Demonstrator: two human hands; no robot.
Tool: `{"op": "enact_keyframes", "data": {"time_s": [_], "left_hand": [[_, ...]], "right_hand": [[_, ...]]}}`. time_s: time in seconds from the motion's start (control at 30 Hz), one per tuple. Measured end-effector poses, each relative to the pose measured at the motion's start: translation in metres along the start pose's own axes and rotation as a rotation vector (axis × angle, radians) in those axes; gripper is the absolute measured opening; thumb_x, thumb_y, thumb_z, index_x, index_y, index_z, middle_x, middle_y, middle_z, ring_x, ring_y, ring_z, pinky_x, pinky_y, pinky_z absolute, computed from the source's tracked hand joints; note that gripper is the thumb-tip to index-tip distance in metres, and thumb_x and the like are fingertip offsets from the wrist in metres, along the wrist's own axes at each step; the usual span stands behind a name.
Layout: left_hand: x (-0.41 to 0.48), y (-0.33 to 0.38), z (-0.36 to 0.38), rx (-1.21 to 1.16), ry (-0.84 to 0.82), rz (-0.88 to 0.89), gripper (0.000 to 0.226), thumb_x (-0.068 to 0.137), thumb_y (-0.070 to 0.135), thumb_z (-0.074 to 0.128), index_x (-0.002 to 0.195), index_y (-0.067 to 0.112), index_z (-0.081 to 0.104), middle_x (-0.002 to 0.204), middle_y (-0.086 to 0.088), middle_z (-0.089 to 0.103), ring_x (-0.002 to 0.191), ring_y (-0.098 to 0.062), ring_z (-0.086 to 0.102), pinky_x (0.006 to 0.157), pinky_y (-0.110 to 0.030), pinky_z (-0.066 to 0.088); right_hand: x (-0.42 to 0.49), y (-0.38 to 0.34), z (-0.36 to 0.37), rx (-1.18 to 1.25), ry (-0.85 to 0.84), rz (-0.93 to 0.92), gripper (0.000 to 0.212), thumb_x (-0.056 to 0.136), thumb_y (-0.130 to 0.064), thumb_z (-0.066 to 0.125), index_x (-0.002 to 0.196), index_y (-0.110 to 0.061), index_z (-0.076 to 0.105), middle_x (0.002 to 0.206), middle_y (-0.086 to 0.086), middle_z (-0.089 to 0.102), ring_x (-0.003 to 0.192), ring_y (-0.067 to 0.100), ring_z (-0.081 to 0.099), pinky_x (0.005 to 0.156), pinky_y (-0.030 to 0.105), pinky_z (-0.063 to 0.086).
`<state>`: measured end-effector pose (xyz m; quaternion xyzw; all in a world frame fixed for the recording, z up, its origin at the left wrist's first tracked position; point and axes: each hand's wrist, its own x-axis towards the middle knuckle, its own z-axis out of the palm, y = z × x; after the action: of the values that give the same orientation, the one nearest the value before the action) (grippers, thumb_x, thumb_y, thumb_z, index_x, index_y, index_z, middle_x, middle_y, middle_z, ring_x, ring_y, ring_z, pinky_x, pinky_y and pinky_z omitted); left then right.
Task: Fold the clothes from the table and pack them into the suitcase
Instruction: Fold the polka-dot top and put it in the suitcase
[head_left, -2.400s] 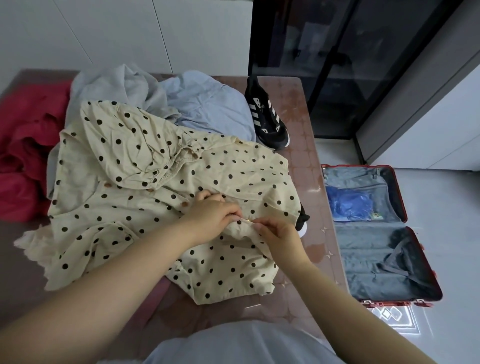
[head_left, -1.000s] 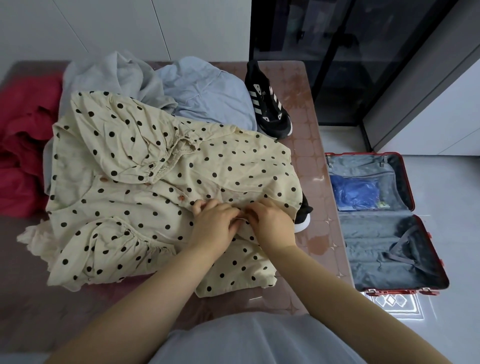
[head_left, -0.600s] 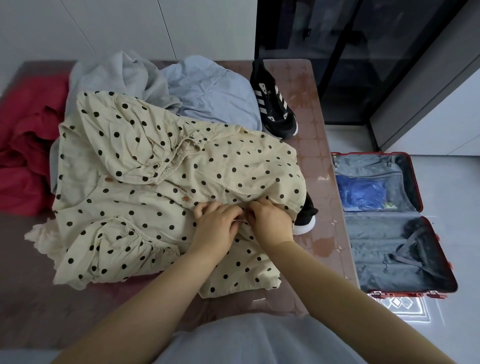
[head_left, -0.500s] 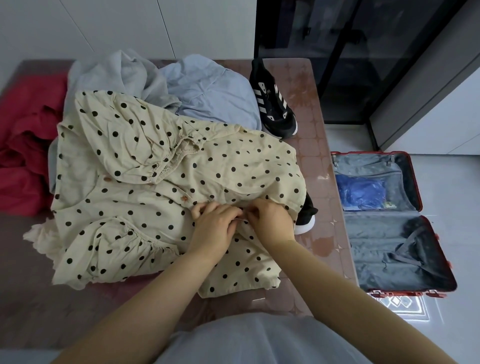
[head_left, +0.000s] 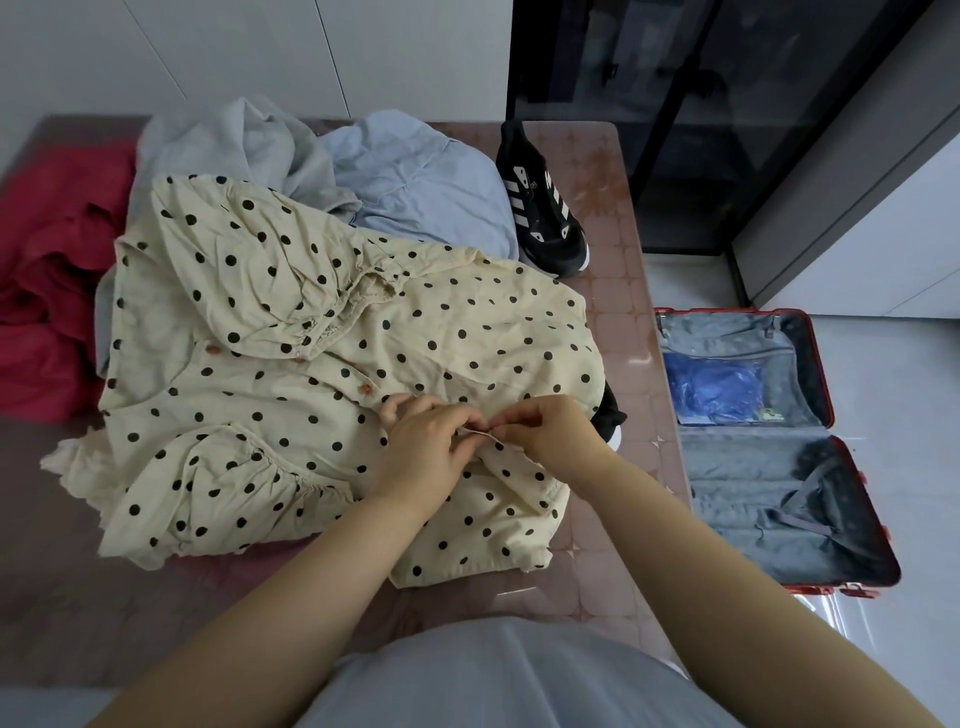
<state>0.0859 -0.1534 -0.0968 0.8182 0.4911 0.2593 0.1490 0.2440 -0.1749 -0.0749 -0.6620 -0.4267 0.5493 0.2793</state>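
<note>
A cream polka-dot garment (head_left: 291, 395) lies spread on the desk (head_left: 618, 322), its long axis running from far left to near right, its button line along the same slant. The left hand (head_left: 423, 452) and right hand (head_left: 550, 428) meet at the front opening, each pinching the fabric edge; what sits between the fingertips is too small to make out. It covers part of a black shoe (head_left: 610, 421) at its right edge, and the open red suitcase (head_left: 810, 364) lies on the floor right of the desk.

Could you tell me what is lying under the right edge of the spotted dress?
A black shoe with a white sole pokes out beneath the spotted dress; the rest of it is covered.
</note>
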Motion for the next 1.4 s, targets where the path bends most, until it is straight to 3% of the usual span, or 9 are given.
{"op": "enact_keyframes", "data": {"time_s": [0.33,0.5,0.63,0.73,0.93,1.03,1.13,1.23,1.4], "left_hand": [[-0.003,0.009,-0.007,0.019,-0.067,-0.081,0.018,0.069,0.030,0.075,0.087,0.027,0.076,0.070,0.007,0.065,0.084,-0.018,0.060,0.077,-0.020,0.012],[0.004,0.021,-0.017,-0.030,-0.100,-0.136,0.018,0.079,0.029,0.072,0.096,0.025,0.075,0.074,0.016,0.057,0.095,-0.011,0.049,0.085,-0.018,0.009],[0.010,0.025,-0.024,-0.067,-0.214,-0.184,0.023,0.087,0.034,0.062,0.106,0.026,0.072,0.077,0.022,0.037,0.094,-0.001,0.022,0.088,-0.016,0.004],[0.013,0.027,-0.029,-0.036,-0.280,-0.221,0.025,0.091,0.034,0.057,0.110,0.026,0.069,0.090,0.009,0.050,0.080,0.000,0.010,0.088,-0.018,0.007],[0.018,0.032,-0.038,0.022,-0.347,-0.203,0.029,0.093,0.037,0.052,0.114,0.024,0.067,0.109,0.000,0.056,0.099,-0.004,0.012,0.106,-0.025,0.010],[0.018,0.026,-0.037,-0.020,-0.355,-0.205,0.028,0.090,0.039,0.056,0.109,0.025,0.069,0.099,0.004,0.043,0.081,0.001,0.009,0.106,-0.024,0.007],[0.017,0.020,-0.038,-0.071,-0.400,-0.178,0.023,0.088,0.041,0.058,0.104,0.028,0.070,0.096,0.009,0.041,0.093,0.004,0.014,0.103,-0.020,0.002],[0.018,0.017,-0.042,-0.165,-0.427,-0.124,0.018,0.090,0.034,0.057,0.104,0.029,0.068,0.084,0.020,0.039,0.089,0.033,0.015,0.097,-0.016,0.006],[0.021,0.016,-0.045,-0.134,-0.403,-0.102,0.019,0.092,0.034,0.055,0.101,0.028,0.070,0.077,0.024,0.046,0.094,0.002,0.038,0.091,-0.016,0.007]], "right_hand": [[-0.010,0.003,0.005,0.127,0.074,0.013,0.008,0.084,-0.010,0.069,0.081,-0.015,0.073,0.057,-0.007,0.056,0.043,0.002,0.038,0.046,0.015,0.034],[-0.016,0.003,0.007,0.220,0.113,-0.007,0.005,0.087,-0.008,0.066,0.083,-0.006,0.069,0.064,-0.005,0.063,0.044,-0.004,0.048,0.047,0.010,0.038],[-0.018,0.005,0.008,0.259,0.152,0.009,0.009,0.086,-0.014,0.068,0.084,-0.006,0.072,0.069,0.004,0.065,0.052,0.006,0.048,0.050,0.014,0.039],[-0.020,0.004,0.006,0.201,0.136,-0.046,0.010,0.083,-0.020,0.072,0.087,-0.011,0.074,0.079,0.004,0.069,0.063,0.010,0.056,0.058,0.017,0.047],[-0.021,0.003,0.007,0.161,0.146,-0.131,0.009,0.079,-0.012,0.075,0.087,-0.014,0.075,0.085,0.008,0.073,0.080,0.025,0.067,0.080,0.033,0.055],[-0.025,0.002,0.003,0.303,0.087,-0.059,0.013,0.077,-0.006,0.075,0.091,-0.006,0.074,0.086,0.009,0.074,0.080,0.019,0.070,0.074,0.025,0.056],[-0.028,0.001,-0.003,0.382,0.001,-0.006,0.012,0.078,-0.004,0.073,0.090,-0.008,0.074,0.080,0.004,0.074,0.068,0.007,0.068,0.058,0.012,0.047],[-0.029,0.000,-0.008,0.410,-0.055,0.005,0.013,0.081,-0.003,0.069,0.086,-0.014,0.076,0.077,0.001,0.072,0.064,0.008,0.063,0.054,0.013,0.045],[-0.028,0.001,-0.010,0.378,-0.086,-0.024,0.015,0.086,-0.012,0.065,0.086,-0.019,0.078,0.073,0.010,0.060,0.053,0.010,0.039,0.052,0.018,0.035]]}}
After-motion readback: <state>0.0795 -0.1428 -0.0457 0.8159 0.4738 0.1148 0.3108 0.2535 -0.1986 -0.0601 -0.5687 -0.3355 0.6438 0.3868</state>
